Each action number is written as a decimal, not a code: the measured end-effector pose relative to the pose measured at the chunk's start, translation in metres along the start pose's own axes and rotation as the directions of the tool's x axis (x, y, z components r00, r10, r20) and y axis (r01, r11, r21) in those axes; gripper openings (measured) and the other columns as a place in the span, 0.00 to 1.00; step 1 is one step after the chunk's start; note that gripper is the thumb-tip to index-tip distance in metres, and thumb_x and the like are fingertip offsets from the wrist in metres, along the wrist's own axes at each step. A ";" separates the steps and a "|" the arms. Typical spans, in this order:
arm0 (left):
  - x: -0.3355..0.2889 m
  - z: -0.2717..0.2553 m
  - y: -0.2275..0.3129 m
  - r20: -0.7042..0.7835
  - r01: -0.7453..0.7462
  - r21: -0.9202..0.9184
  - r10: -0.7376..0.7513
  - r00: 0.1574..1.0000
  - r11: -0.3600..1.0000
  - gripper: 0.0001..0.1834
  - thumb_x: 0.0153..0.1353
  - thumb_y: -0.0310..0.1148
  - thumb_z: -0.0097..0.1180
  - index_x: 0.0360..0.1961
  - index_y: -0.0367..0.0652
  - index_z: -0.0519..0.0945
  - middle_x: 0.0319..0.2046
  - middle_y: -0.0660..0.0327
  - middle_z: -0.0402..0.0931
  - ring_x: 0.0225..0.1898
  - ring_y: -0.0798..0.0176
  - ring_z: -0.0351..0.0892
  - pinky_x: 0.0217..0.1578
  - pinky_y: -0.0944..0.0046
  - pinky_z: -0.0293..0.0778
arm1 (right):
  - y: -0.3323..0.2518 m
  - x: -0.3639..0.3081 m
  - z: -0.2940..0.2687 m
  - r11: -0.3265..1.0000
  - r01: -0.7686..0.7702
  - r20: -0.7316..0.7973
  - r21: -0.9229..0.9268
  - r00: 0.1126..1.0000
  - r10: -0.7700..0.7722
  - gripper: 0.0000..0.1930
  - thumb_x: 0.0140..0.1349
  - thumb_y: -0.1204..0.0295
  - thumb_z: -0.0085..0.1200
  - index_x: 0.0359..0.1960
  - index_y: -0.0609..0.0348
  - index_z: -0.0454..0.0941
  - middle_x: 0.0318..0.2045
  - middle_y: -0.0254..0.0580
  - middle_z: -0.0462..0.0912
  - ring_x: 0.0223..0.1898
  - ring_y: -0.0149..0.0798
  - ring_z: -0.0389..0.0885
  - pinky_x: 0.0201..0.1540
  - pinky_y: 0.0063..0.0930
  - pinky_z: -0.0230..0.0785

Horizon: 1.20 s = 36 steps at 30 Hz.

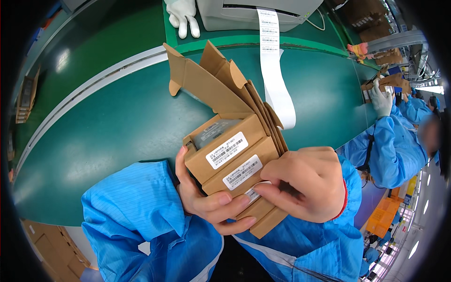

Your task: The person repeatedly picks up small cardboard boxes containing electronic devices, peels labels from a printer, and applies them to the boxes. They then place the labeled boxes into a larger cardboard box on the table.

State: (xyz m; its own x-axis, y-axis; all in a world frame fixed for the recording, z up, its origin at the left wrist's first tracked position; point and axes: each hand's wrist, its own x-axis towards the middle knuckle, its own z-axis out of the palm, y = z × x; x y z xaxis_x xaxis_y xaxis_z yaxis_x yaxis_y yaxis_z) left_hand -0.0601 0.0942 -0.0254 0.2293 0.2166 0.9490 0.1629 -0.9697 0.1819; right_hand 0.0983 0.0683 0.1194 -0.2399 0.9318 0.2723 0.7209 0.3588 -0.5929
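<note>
A stack of small brown cardboard boxes (202,171) rests in my left hand (206,207), whose fingers wrap around its side and underneath. The top box has its lid flaps raised, and a grey item (216,132) lies inside it. White printed labels are stuck on the front faces of the top box (228,150) and the one below it. Against a lower box, my right hand (310,183) pinches the edge of another white label (251,195) between thumb and fingers. Part of that label is hidden by my fingers.
A grey label printer (211,16) stands at the far edge of the green table (108,131), a label strip (277,80) curling from it. Beside it is a white glove (182,19). At right, a co-worker's gloved hand (381,99) touches cardboard boxes (394,81).
</note>
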 end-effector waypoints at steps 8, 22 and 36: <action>0.008 0.007 -0.007 -0.089 -0.093 -0.030 0.090 0.992 0.995 0.14 0.56 0.49 0.45 0.44 0.69 0.66 0.44 0.68 0.67 0.57 0.61 0.53 0.49 0.36 0.55 | 0.050 0.021 -0.053 0.938 -0.345 -0.239 0.005 0.911 0.337 0.21 0.43 0.74 0.62 0.41 0.57 0.68 0.24 0.34 0.72 0.21 0.28 0.67 0.23 0.23 0.63; 0.001 -0.014 -0.007 0.186 -0.056 0.011 0.053 0.981 0.998 0.20 0.53 0.45 0.53 0.47 0.73 0.63 0.49 0.73 0.61 0.60 0.68 0.48 0.45 0.19 0.53 | 0.194 0.056 0.010 0.903 -0.100 -0.505 0.417 0.800 0.322 0.07 0.48 0.84 0.56 0.31 0.64 0.76 0.27 0.34 0.78 0.30 0.26 0.74 0.36 0.18 0.67; 0.003 -0.001 -0.004 0.027 0.004 -0.060 -0.002 1.000 0.998 0.21 0.53 0.43 0.54 0.47 0.71 0.63 0.48 0.71 0.63 0.59 0.66 0.51 0.41 0.20 0.57 | 0.022 -0.035 -0.019 0.953 0.080 -0.330 0.293 0.944 0.023 0.02 0.51 0.82 0.51 0.27 0.65 0.72 0.24 0.43 0.75 0.22 0.32 0.71 0.22 0.22 0.64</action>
State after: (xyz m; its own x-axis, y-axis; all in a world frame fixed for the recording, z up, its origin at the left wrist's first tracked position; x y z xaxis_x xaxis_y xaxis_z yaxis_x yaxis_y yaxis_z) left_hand -0.0607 0.0990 -0.0228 0.2546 0.2218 0.9413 0.1063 -0.9739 0.2007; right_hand 0.1347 0.0424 0.1114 0.0047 0.8695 0.4940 0.4772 0.4322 -0.7652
